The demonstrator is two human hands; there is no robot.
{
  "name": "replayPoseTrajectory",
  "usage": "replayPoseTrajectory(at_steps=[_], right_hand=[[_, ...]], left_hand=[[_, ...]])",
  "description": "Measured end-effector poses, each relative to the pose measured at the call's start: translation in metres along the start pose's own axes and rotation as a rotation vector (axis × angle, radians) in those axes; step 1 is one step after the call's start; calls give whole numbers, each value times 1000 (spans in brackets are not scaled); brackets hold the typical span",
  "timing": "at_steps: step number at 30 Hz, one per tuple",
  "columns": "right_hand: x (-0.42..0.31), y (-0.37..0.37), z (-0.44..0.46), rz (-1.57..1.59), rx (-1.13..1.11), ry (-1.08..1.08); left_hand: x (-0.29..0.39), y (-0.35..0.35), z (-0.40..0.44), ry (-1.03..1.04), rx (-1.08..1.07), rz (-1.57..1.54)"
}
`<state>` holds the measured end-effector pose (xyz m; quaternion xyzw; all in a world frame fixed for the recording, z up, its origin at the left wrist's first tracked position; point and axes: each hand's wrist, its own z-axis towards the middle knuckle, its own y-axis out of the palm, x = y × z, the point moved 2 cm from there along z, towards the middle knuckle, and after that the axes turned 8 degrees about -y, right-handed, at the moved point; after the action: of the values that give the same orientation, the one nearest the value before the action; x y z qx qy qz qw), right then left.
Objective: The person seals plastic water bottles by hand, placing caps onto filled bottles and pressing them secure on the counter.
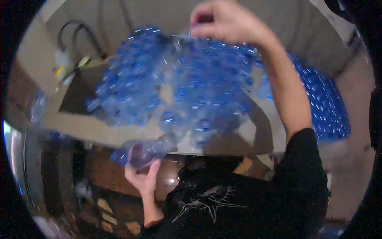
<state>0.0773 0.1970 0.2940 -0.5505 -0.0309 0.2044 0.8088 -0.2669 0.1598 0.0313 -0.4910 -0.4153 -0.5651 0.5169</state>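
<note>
Loose bottle (38,106): clear, at the far left, blurred.
Black loop (81,24): curved and thin, rising behind the dark mat.
Dark mat (75,97): on the pale table (107,133), partly under the left bottles.
Left bottles (129,79): a crowded group with clear bodies and much blue showing.
Held bottle (153,149): clear, lying sideways at the table's near edge, its blue end pointing left.
Left hand (141,179): below the held bottle, thumb and fingers around it.
Middle bottles (211,87): another crowded group, close to the left bottles, a few clear ones at its near side.
Right hand (225,24): raised at the far side of the middle bottles, fingers bent, fingertips near the thumb; blur hides whether anything is gripped, so I cannot tell.
Black shirt (246,199): on the person, a pale line drawing across the front.
Blue bundle (324,103): tightly massed and glinting, beyond the right forearm, at the table's right.
</note>
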Motion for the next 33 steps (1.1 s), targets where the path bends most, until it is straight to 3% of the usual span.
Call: replayPoseTrajectory(at_steps=[1,3,4,7,8,9,10,12,13,17,19,20,25,27,29,33], right_hand=[[-61,-61,-23,-115,-59,439],[-40,-109,-71,-96,173,371],[-24,-123,-94,-35,318,202],[-5,-150,-147,-292,303,544],[-7,-142,-153,-463,301,639],[13,-136,-160,-416,340,705],[32,-131,-167,-477,198,637],[107,-96,-177,-590,15,601],[126,-70,-178,-680,55,508],[181,5,-178,-529,-147,572],[188,30,-186,-394,-51,628],[189,37,-190,-396,-73,619],[122,52,-298,-56,827,638],[132,120,-361,51,1136,794],[131,158,-380,-127,1014,976],[157,182,-381,-252,833,1034]], left_hand=[[7,6,-7,-41,-48,-54],[36,26,-23,26,-286,-24],[45,38,-32,64,-383,-5],[61,95,-53,333,-693,15],[60,114,-60,323,-786,-23],[64,131,-65,305,-879,-61],[86,150,-70,405,-924,48],[83,179,-92,365,-955,49],[77,193,-101,343,-965,49],[40,248,-125,248,-896,165],[21,277,-130,127,-824,198],[6,290,-127,267,-722,146],[-11,344,-110,229,-418,238],[-23,364,-104,293,-325,245],[-24,379,-100,294,-308,251],[-28,402,-87,281,-306,219]])
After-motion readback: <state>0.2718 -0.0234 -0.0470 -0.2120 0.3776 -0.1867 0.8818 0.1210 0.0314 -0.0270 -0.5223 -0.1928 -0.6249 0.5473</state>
